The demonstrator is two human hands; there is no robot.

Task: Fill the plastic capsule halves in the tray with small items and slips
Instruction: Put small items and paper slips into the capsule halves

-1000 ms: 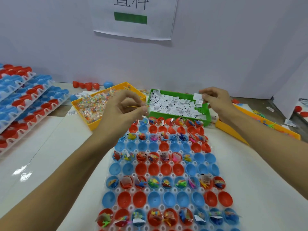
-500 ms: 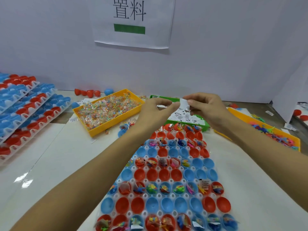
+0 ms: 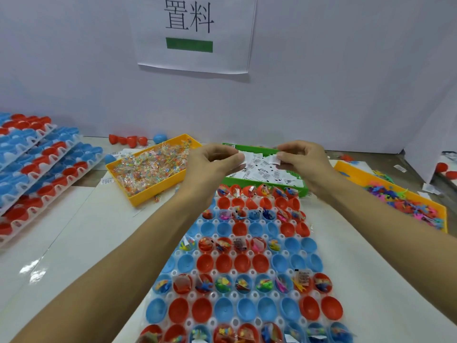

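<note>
Tabletop: white, glossy. Tray of red and blue capsule halves, centre; alternate rows hold small items and slips. Stacked trays, far left. Yellow bin of wrapped items; green bin of slips; yellow bin of toys, right. Left hand pinches a white slip above the green bin; right hand pinches another slip.

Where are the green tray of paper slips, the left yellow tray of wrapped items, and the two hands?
green tray (image 3: 303,190), head view, front right rim.
left yellow tray (image 3: 158,191), head view, front wall.
left hand (image 3: 212,164), head view, back of hand.
right hand (image 3: 305,160), head view, back of hand.
</note>
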